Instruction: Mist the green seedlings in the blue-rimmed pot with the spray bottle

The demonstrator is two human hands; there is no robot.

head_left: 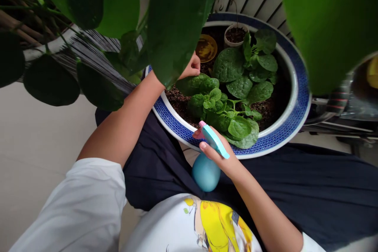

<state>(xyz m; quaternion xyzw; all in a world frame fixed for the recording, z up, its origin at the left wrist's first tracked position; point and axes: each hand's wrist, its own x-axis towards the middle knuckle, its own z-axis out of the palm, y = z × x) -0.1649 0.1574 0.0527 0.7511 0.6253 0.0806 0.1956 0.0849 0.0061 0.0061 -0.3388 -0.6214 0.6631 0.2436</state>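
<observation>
A light blue spray bottle (206, 172) with a pink nozzle is in my right hand (226, 153). My fingers wrap its neck under the turquoise head, and the nozzle points toward the plants. Over the pot's left side, my left hand (192, 66) has its fingers curled closed at the edge of a broad green leaf (191, 84), seemingly pinching it; a hanging leaf (180, 19) covers part of this hand. Wet-looking leafy green plants (233, 80) grow from dark soil (178, 103) in a large blue-and-white pot (285, 136).
Inside the pot stand a small white pot (236, 34) of soil and a yellow round dish (206, 48). Large leaves (327, 27) hang close to my view at the top. My dark-clothed legs (295, 189) flank the pot. Blurred clutter lies at the right.
</observation>
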